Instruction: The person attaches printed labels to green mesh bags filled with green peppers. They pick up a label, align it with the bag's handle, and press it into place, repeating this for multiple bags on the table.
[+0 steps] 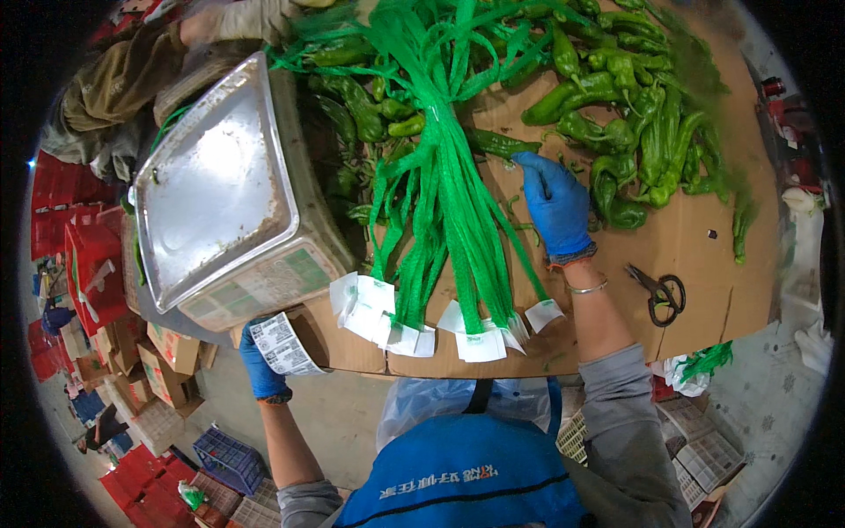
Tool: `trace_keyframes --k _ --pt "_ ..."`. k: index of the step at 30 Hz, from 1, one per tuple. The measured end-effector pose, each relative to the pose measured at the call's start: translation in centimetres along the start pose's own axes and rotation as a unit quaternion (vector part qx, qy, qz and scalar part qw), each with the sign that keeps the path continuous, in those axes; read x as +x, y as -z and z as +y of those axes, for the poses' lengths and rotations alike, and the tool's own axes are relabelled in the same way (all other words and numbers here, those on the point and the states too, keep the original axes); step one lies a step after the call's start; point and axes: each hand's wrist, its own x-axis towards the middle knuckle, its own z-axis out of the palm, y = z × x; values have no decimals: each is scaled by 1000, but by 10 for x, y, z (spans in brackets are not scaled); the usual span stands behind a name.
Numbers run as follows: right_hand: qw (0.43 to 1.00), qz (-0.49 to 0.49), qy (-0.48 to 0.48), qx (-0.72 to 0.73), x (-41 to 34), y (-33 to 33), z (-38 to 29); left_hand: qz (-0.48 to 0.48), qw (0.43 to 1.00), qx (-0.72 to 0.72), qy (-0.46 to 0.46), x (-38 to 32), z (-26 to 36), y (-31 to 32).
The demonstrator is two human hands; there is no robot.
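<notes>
My left hand (259, 360), in a blue glove, grips a strip of white printed labels (284, 344) at the table's near edge, below the scale. My right hand (558, 204), also blue-gloved, hovers over the cardboard with its fingers partly bent. Nothing shows in it, though the fingertips are too blurred to settle their grip. To its left lies a bundle of green mesh net bags (439, 171), gathered near the middle. White tags (480, 346) are fixed along their near ends, overhanging the table edge slightly. Green peppers (620, 132) are heaped beyond my right hand.
A scale with a metal pan (218, 178) stands at the left. Beside it is another person's gloved hand (257, 20). Black-handled scissors (662, 295) lie on the cardboard table cover (700, 284) at the right. A blue crate (228, 459) and cardboard boxes (165, 369) occupy the floor.
</notes>
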Motion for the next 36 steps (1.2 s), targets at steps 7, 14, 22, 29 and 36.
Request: trace_keyframes --k 7,14,22,29,36 --pt "1000 -2 -19 13 -2 -1 3 50 999 3 17 0 2 -1" --pt "999 22 -39 17 -3 1 0 60 998 -11 25 -4 8 -6" --pt "999 49 -11 5 -3 -1 5 51 998 -9 21 -4 8 -4" --pt "999 51 -11 13 -2 0 2 11 999 -34 17 2 2 -1" --pt "1000 2 -27 -8 -1 5 -5 -43 998 0 -43 1 -1 -12"
